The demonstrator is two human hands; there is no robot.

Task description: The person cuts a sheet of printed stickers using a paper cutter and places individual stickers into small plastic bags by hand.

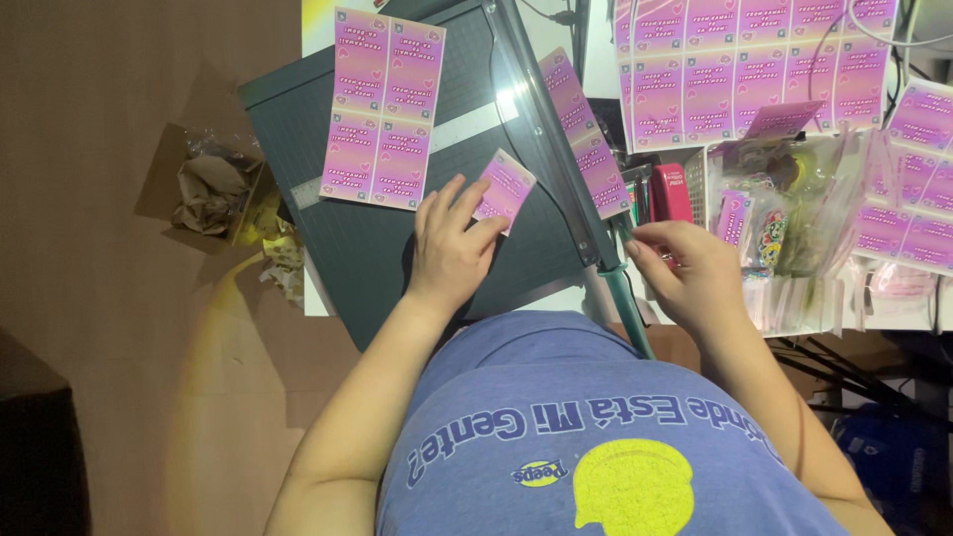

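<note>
Left hand pinches a single pink card, pressing it flat on the paper trimmer bed beside the blade rail, likely to square it. Right hand curls around the trimmer's blade handle. Uncut sheet lies on the bed's far side.

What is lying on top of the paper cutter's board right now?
On the paper cutter: an uncut pink card sheet, and one small card pinched by the left hand. The board beneath them is hidden.
</note>
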